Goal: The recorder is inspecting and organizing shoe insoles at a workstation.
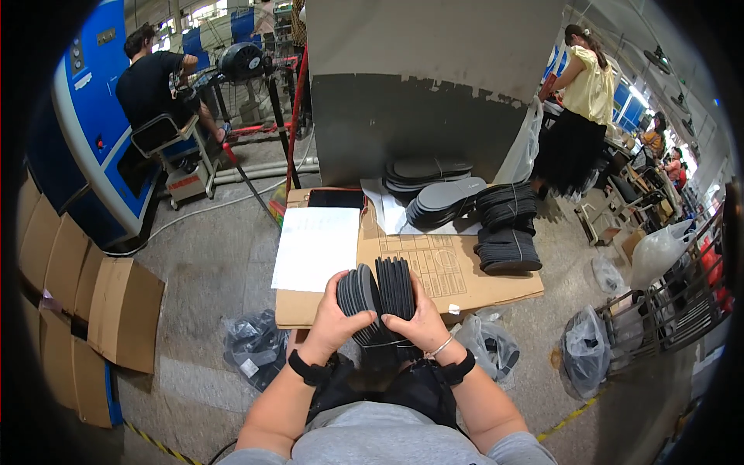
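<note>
Between my hands, above the near edge of the cardboard-topped table (496, 291), is a bundle of dark grey shoe insoles (360, 298), standing on edge and fanned into two stacks with a gap between. A thin tie crosses its lower part. My left hand (333, 319) is closed round the left stack, thumb on its inner side. My right hand (425, 319) grips the right stack the same way. Further back on the table lie a pile of grey insoles (446, 203) and tied bundles of black insoles (508, 252).
A white paper sheet (318, 248) and a dark phone-like object (335, 199) lie at the table's left. Plastic bags (256, 349) stand on the floor by the table. Cardboard boxes (120, 310) line the left; a pillar (426, 116) rises behind. Other people work further off.
</note>
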{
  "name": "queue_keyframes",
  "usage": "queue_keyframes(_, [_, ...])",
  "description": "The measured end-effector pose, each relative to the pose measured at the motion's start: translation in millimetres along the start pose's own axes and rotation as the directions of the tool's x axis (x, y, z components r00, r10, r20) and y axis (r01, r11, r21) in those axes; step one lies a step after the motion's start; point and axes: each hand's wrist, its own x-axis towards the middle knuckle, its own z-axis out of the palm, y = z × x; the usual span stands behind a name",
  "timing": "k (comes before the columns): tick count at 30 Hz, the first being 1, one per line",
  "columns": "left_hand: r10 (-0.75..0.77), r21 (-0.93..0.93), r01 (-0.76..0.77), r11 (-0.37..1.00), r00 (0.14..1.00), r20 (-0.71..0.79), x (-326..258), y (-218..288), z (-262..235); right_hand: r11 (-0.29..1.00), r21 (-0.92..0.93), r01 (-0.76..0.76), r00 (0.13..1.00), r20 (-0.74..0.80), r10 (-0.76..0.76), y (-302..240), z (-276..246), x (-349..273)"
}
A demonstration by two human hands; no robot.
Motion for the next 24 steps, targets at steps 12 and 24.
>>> queue_keyframes(12, [0.113,-0.051,-0.119,0.992,0.987,-0.111,-7.5,-6.2,6.4,0.920,-0.371,0.126,0.981,-0.093,-0.172,-0.8,5.6,-9.1])
queue_keyframes(24, [-0.101,-0.314,0.012,0.949,0.958,-0.268,1.6,13.6,4.7,0.846,-0.420,0.328,0.931,-0.006,-0.365,-15.7,0.5,0.5])
